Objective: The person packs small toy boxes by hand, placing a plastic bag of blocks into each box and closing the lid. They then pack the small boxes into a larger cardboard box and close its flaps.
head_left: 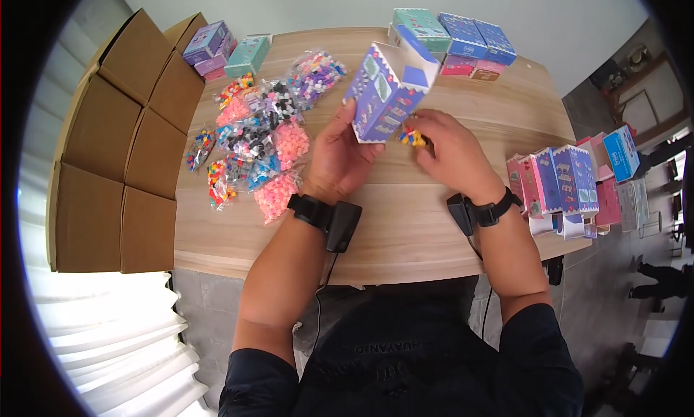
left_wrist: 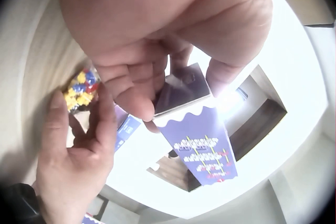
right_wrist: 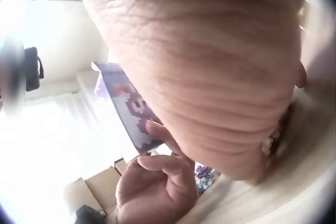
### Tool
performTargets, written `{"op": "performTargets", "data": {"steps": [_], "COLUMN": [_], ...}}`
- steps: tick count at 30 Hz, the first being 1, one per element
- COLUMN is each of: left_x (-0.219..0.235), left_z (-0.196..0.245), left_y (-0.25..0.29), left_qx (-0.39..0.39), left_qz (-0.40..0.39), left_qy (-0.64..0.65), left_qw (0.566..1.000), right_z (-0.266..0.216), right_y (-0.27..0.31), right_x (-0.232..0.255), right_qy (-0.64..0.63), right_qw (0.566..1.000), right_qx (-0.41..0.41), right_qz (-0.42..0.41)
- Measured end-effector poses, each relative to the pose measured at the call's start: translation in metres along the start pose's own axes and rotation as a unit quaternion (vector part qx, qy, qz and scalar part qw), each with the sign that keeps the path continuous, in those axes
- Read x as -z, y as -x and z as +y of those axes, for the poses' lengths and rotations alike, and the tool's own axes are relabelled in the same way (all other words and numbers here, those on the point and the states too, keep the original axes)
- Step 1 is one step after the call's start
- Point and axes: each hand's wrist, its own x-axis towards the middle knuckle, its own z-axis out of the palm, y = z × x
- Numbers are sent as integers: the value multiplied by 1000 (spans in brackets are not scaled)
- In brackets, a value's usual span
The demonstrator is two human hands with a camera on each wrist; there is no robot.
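My left hand grips a purple-blue cardboard box by its lower part, holding it up over the table with the top flaps open. In the left wrist view the box stands between thumb and fingers, its closed end towards the palm. Just right of the box, my right hand pinches a small clear bag of yellow, blue and red pieces. That bag shows at the fingertips in the left wrist view too. My right hand hides most of it in its own wrist view.
Several clear bags of coloured pieces lie on the left of the wooden table. Brown cartons stand along the left edge. Small boxes are stacked at the back left, back right and right edge.
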Motion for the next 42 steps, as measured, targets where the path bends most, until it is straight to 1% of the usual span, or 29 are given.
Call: {"op": "performTargets", "data": {"steps": [2,3,4,5,6,7,8,9,10,13,14,17,20,23,26,29,32,35,38,40,42], "left_x": [1,1,1,0,0,-1,-2,-4,-5,-6,-6,-8,-11,-11,-13,-11,-11,-11,-10,-16,-14], "left_z": [0,0,0,-1,-1,-1,-2,-3,-4,-7,-8,-11,-11,-12,-11,-10,-10,-11,-12,-11,-12], "left_y": [-2,-2,-3,-3,-3,-4,-4,-4,-5,-6,-6,-4,-2,-2,-1,-2,-3,-3,-4,-2,-2], "left_qx": [-28,-45,-64,-73,-82,-92,-107,-121,-134,-168,-170,-164,-144,-135,-136,-142,-146,-146,-144,-132,-125], "left_qz": [14,15,18,28,37,45,55,64,73,84,81,73,64,52,52,53,54,49,47,57,46], "left_qy": [-30,-45,-59,-74,-88,-103,-121,-139,-156,-203,-217,-251,-266,-259,-242,-235,-232,-242,-251,-251,-259], "left_qw": [999,998,996,994,992,989,985,981,976,961,958,951,951,955,959,960,960,958,956,957,957], "right_z": [7,11,16,21,22,26,31,35,37,27,18,6,5,7,8,14,19,16,17,17,17], "right_y": [-3,-4,-5,-6,-10,-11,-8,-7,-6,-10,-13,-12,-11,-12,-13,-9,-7,-6,-6,-8,-8], "right_x": [4,4,3,2,6,11,18,25,32,42,48,56,48,42,45,49,53,54,52,53,52], "right_qy": [-46,-116,-185,-253,-408,-515,-613,-702,-747,-684,-646,-593,-516,-470,-461,-422,-411,-402,-420,-442,-458], "right_qw": [997,986,965,935,850,787,711,624,575,640,670,724,799,827,837,859,866,876,867,852,840], "right_qx": [-51,-106,-158,-210,-277,-266,-252,-234,-223,-165,-155,-92,-83,-101,-132,-152,-165,-185,-195,-188,-185], "right_qz": [23,62,99,135,185,210,232,251,248,308,331,339,299,290,263,248,233,193,185,208,224]}}
